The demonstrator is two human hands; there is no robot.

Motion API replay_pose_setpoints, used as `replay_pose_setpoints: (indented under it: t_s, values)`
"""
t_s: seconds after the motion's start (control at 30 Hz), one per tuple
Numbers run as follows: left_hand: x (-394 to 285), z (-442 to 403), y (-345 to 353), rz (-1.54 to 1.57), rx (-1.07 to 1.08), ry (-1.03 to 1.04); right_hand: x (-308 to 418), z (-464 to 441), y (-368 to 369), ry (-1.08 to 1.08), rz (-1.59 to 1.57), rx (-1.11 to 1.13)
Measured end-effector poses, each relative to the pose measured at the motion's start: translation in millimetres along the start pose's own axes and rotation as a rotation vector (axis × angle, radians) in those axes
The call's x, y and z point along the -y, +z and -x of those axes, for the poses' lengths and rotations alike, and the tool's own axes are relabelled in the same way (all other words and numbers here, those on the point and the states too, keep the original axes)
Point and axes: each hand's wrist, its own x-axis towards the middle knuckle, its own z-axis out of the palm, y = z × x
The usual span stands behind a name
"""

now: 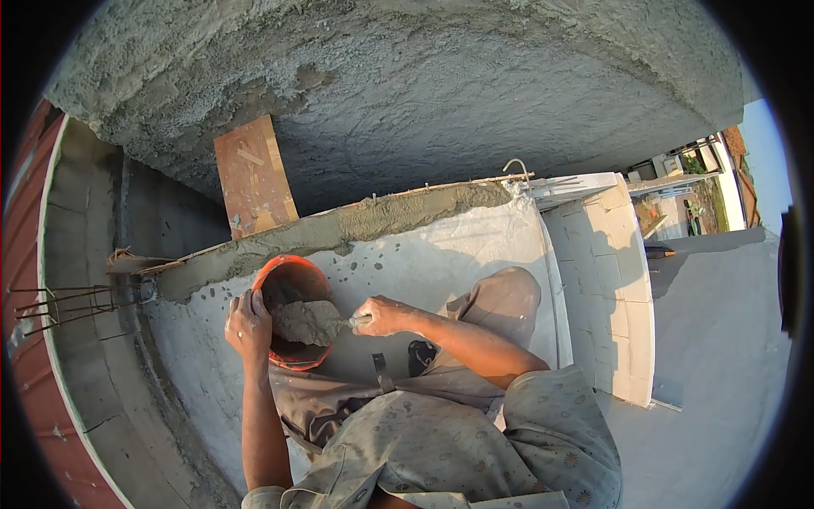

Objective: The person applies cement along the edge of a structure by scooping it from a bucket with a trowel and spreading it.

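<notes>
An orange-rimmed bucket [327,293] is tipped toward me, with a dark inside. My left hand [248,324] grips its left rim, fingers wrapped over the edge. In my right hand [379,317] is the handle of a trowel, closed in the fist. Grey wet mortar [307,323] covers the trowel's blade, which lies in the mouth of the bucket. Just beyond, a band of fresh mortar [381,212] runs along the edge of the pale slab, with small splashes on the surface near it.
A wooden board [254,178] leans at the rough plastered wall [475,93]. Rebar ends [64,305] stick out at the left, beside a block wall [85,254]. A bent metal hook [515,165] stands at the slab's far corner. Pale blockwork [606,288] rises on the right.
</notes>
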Motion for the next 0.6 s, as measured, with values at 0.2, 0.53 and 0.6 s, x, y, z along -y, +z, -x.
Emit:
replay_pose_setpoints:
  t_s: [0.2, 0.53, 0.6]
  values:
    - [3, -4, -1, -0.027, 0.021, -0.033, -14, 62, -100, 0.082, -0.166, 0.047]
    - [4, -4, -3, -0.077, 0.039, -0.041, -143, 186, -293, 0.298, 0.702, -0.556]
    - [3, -3, -4, -0.078, 0.046, -0.052, -156, 194, -301, 0.419, 0.93, -0.657]
